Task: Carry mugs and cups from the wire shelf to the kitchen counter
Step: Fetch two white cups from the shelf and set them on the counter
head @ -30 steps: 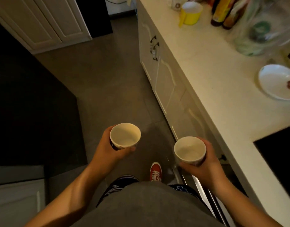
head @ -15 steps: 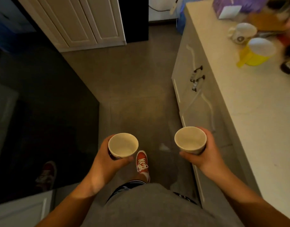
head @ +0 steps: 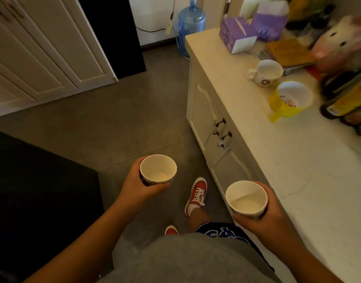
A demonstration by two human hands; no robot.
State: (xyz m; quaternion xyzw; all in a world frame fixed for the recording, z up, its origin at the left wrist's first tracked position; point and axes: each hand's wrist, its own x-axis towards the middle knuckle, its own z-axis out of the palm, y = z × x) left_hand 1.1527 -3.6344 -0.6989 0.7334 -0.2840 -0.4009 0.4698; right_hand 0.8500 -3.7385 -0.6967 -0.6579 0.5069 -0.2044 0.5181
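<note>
My left hand grips a cream cup with a dark band, held upright over the grey floor. My right hand holds a second cream cup, upright, just left of the counter's front edge. The pale kitchen counter runs along the right. On it stand a white mug with a handle and a yellow mug. Both carried cups look empty.
Purple tissue boxes, a plush toy and dark bottles crowd the counter's far end. A blue water jug stands on the floor past the counter. White cabinets are at left, a black block at lower left.
I have walked forward along the counter. The white and yellow mugs have come closer in view. My right hand with its cup has dropped lower and nearer the counter edge.
</note>
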